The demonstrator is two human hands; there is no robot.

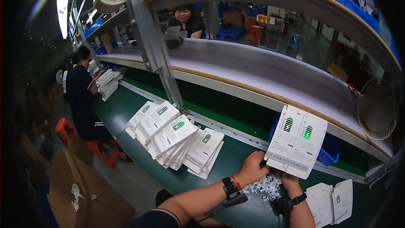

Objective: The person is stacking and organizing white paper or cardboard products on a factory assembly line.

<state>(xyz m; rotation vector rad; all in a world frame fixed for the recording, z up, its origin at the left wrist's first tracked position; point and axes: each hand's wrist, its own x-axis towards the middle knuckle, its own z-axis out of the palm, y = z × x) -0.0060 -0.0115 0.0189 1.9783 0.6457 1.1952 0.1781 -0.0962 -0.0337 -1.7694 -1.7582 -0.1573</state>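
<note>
My right hand (pixel 291 180) holds up a flat white packaging card (pixel 296 140) with green battery pictures, gripping its lower edge. My left hand (pixel 252 168) sits beside it at the card's lower left corner, fingers curled over a pile of small clear plastic pieces (pixel 265 188) on the green bench (pixel 236 160). Both wrists wear black bands. Whether the left hand grips anything is hidden.
A fanned stack of the same white cards (pixel 173 139) lies to the left, another small stack (pixel 333 200) at the right. A blue bin (pixel 330 150) stands behind the card. A seated person (pixel 82 97) works at far left, another person (pixel 185 19) behind the shelf. A fan (pixel 376 109) is at right.
</note>
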